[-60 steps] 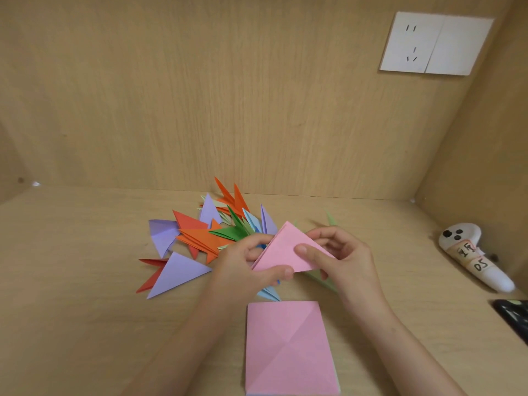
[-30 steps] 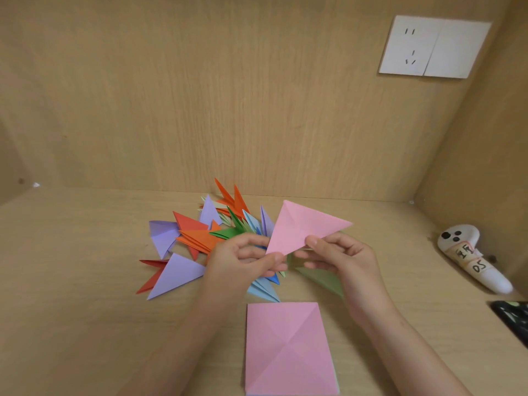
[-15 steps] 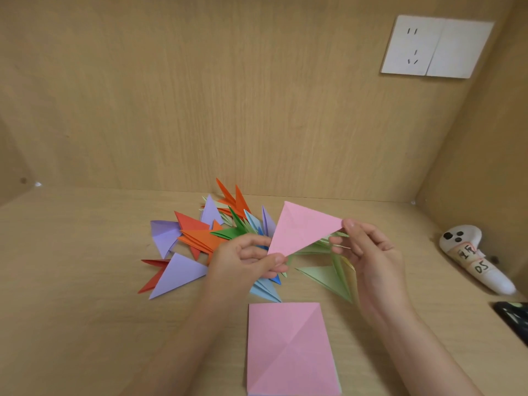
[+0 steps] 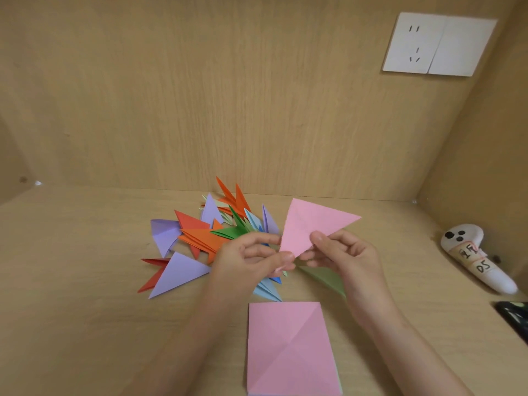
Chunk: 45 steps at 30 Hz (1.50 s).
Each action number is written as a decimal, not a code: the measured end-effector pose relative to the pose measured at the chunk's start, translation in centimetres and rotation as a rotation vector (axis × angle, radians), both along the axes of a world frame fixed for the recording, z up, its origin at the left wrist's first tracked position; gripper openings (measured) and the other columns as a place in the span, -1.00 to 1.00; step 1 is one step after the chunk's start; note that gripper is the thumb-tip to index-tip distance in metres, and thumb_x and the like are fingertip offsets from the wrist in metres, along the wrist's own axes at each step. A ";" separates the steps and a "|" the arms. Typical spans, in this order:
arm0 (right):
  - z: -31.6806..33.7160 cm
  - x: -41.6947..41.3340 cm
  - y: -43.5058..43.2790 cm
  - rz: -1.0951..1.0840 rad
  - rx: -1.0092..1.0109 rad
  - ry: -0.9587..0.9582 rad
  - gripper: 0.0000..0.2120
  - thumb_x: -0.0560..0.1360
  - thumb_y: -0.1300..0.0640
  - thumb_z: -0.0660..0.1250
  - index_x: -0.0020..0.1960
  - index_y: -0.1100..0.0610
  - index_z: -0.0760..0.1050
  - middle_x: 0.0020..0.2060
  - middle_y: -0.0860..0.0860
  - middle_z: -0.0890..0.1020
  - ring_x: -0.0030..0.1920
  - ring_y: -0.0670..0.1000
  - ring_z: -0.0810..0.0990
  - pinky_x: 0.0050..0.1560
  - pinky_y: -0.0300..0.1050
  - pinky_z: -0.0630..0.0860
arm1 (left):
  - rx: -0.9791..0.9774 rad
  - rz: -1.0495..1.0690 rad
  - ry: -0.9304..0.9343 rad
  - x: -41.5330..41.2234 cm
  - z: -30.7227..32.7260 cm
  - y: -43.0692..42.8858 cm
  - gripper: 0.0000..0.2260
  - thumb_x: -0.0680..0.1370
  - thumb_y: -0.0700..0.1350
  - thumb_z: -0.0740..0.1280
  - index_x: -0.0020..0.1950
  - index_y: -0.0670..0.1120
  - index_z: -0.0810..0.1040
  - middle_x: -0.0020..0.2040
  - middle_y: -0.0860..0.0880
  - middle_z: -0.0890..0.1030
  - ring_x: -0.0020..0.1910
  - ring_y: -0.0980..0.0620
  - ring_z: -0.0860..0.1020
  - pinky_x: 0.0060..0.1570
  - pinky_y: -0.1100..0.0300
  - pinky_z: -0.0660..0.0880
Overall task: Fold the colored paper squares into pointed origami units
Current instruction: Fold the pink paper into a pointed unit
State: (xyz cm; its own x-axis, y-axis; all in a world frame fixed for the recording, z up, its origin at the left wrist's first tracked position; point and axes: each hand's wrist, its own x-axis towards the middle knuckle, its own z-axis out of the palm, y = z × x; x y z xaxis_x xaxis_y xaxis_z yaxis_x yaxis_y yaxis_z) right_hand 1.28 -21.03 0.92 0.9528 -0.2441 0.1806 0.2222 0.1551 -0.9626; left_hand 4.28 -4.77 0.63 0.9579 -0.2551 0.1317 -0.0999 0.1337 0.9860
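Two pinches on one corner, that's the picture. The left hand (image 4: 251, 260) has thumb and fingers closed on the lower tip of the pink triangle (image 4: 311, 225). The right hand (image 4: 351, 257) nips the same tip from the other side, thumb on top and fingers curled beneath, and the two grips almost touch. Neither hand is slack; both are clamped on paper.

The triangle is up off the table (image 4: 85, 310), tilted, its long point aimed right and away, its broad face turned to the camera. I reckon it's held in the air so the layers at the tip can be teased open or lined up for the next crease, which is awkward with the sheet flat on wood. By its shape it looks like a half-made unit: wide and blunt, nowhere near as slim as the finished spikes.

Outward now. Just behind the left hand lies the pile (image 4: 214, 232) of done units in orange, red, purple, green and blue, heaped loosely within easy reach, handy for dropping the next one. A green unit (image 4: 325, 278) peeks out under the right hand. Nearest the person sits a pink square (image 4: 288, 347), flat, diagonal creases showing, parked straight in front as next in line. Whether more sheets lie under it I can't tell.

Far right, well apart, a white gadget (image 4: 474, 258) with a handwritten label rests by a black object (image 4: 514, 318) at the frame's edge. A socket (image 4: 437, 44) sits on the back wall.
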 end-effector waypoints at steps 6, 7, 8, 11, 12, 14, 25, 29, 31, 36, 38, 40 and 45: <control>-0.1 0.0 0.2 0.142 -0.140 0.023 -0.97 0.44 0.35 0.38 -0.14 0.34 0.56 -0.47 0.16 0.57 -0.48 0.01 0.49 -0.35 -0.21 0.47 | -0.017 0.037 -0.005 0.1 0.4 0.6 -0.77 0.41 -0.08 0.40 0.01 -0.15 0.61 -0.16 -0.07 0.71 -0.17 0.00 0.67 -0.28 0.15 0.62; -0.1 -0.1 0.3 0.157 -0.160 0.024 -0.94 0.44 0.36 0.38 -0.09 0.33 0.56 -0.47 0.15 0.56 -0.49 0.01 0.48 -0.35 -0.22 0.47 | -0.003 0.042 -0.010 0.2 0.4 0.7 -0.85 0.46 -0.15 0.40 0.00 -0.14 0.62 -0.18 -0.05 0.71 -0.19 0.02 0.67 -0.32 0.16 0.61; -0.2 -0.1 0.4 0.166 -0.171 0.019 -0.89 0.44 0.37 0.38 -0.03 0.31 0.56 -0.48 0.14 0.55 -0.49 0.01 0.48 -0.34 -0.21 0.47 | 0.006 0.050 -0.013 0.2 0.3 0.8 -0.89 0.48 -0.21 0.39 -0.01 -0.14 0.62 -0.21 -0.04 0.71 -0.22 0.04 0.66 -0.35 0.18 0.60; -0.2 -0.2 0.5 0.150 -0.147 -0.026 -0.67 0.45 0.37 0.37 0.18 0.17 0.48 -0.44 0.15 0.56 -0.47 0.04 0.49 -0.32 -0.17 0.49 | 0.010 0.044 0.013 0.4 0.1 0.8 -0.90 0.49 -0.29 0.37 -0.04 -0.16 0.61 -0.25 -0.01 0.70 -0.28 0.09 0.66 -0.38 0.24 0.58; -0.1 -0.2 0.5 0.142 -0.135 -0.050 -0.62 0.47 0.36 0.35 0.24 0.13 0.44 -0.42 0.17 0.56 -0.45 0.05 0.50 -0.32 -0.16 0.51 | 0.005 0.041 0.022 0.4 0.1 0.8 -0.91 0.49 -0.30 0.36 -0.04 -0.16 0.61 -0.26 -0.01 0.70 -0.29 0.10 0.65 -0.38 0.25 0.58; -0.1 -0.3 0.6 0.142 -0.161 -0.113 -0.61 0.53 0.36 0.26 0.29 0.05 0.40 -0.38 0.20 0.57 -0.41 0.05 0.53 -0.29 -0.14 0.53 | -0.016 0.048 0.035 0.5 0.1 0.8 -0.91 0.50 -0.30 0.36 -0.04 -0.16 0.61 -0.26 0.00 0.70 -0.32 0.10 0.64 -0.38 0.27 0.57; -0.9 -0.1 0.4 0.099 -0.371 -0.210 -0.85 0.34 0.24 0.46 -0.14 0.04 0.68 -0.01 -0.06 0.66 0.07 -0.02 0.62 -0.06 -0.03 0.57 | -0.108 -0.019 0.155 0.4 0.3 0.8 -0.91 0.52 -0.30 0.33 -0.01 -0.21 0.58 -0.24 -0.09 0.70 -0.31 0.01 0.67 -0.35 0.27 0.58; -0.7 -0.1 0.5 0.084 -0.260 -0.212 -0.91 0.34 0.24 0.44 -0.17 0.24 0.67 -0.12 0.12 0.69 -0.17 0.02 0.63 -0.19 -0.21 0.53 | -0.168 -0.083 0.189 0.2 0.7 0.7 -0.93 0.54 -0.29 0.29 -0.04 -0.21 0.56 -0.19 -0.16 0.70 -0.22 -0.04 0.69 -0.33 0.28 0.57; -0.6 0.0 0.6 0.059 -0.193 -0.187 -0.88 0.34 0.24 0.42 -0.19 0.30 0.64 -0.20 0.14 0.69 -0.28 0.01 0.60 -0.24 -0.23 0.54 | -0.169 -0.114 0.197 0.1 0.9 0.8 -0.92 0.56 -0.27 0.26 -0.04 -0.23 0.56 -0.17 -0.16 0.70 -0.19 -0.04 0.70 -0.32 0.28 0.57; -0.3 0.0 0.5 0.034 -0.082 -0.121 -0.93 0.36 0.27 0.40 -0.19 0.28 0.61 -0.32 0.12 0.69 -0.38 0.04 0.61 -0.25 -0.22 0.57 | -0.118 -0.174 0.201 -0.1 1.0 0.7 -0.83 0.59 -0.21 0.22 0.01 -0.24 0.57 -0.10 -0.17 0.70 -0.11 -0.07 0.69 -0.26 0.26 0.59; -0.2 0.0 0.5 0.036 -0.057 -0.117 -0.96 0.40 0.35 0.38 -0.20 0.27 0.60 -0.34 0.12 0.68 -0.39 0.03 0.61 -0.27 -0.23 0.56 | -0.105 -0.184 0.191 -0.2 1.2 0.6 -0.79 0.58 -0.12 0.24 0.02 -0.23 0.59 -0.09 -0.17 0.70 -0.10 -0.08 0.69 -0.24 0.24 0.60; -0.3 0.1 0.6 0.035 -0.028 -0.116 -0.94 0.41 0.39 0.37 -0.17 0.26 0.58 -0.33 0.13 0.68 -0.38 0.04 0.61 -0.29 -0.23 0.56 | -0.079 -0.171 0.169 -0.4 1.4 0.6 -0.70 0.48 0.00 0.31 0.02 -0.22 0.60 -0.10 -0.15 0.70 -0.10 -0.08 0.69 -0.23 0.23 0.61; -0.3 0.1 0.7 0.031 0.014 -0.090 -0.75 0.35 0.33 0.41 0.01 0.27 0.50 -0.32 0.13 0.66 -0.35 0.10 0.58 -0.27 -0.18 0.57 | 0.032 -0.112 0.116 -0.3 0.9 0.4 -0.88 0.46 -0.18 0.41 -0.08 -0.23 0.59 -0.19 -0.13 0.71 -0.18 -0.04 0.69 -0.26 0.22 0.61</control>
State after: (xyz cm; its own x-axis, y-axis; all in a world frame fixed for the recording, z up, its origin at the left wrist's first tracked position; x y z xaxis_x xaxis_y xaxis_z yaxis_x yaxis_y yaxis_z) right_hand 1.33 -20.37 0.64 0.9401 -0.2179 0.2623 0.3022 0.1762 -0.9368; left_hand 3.95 -4.35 1.51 0.9316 -0.3632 0.0121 0.0283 0.1057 0.9940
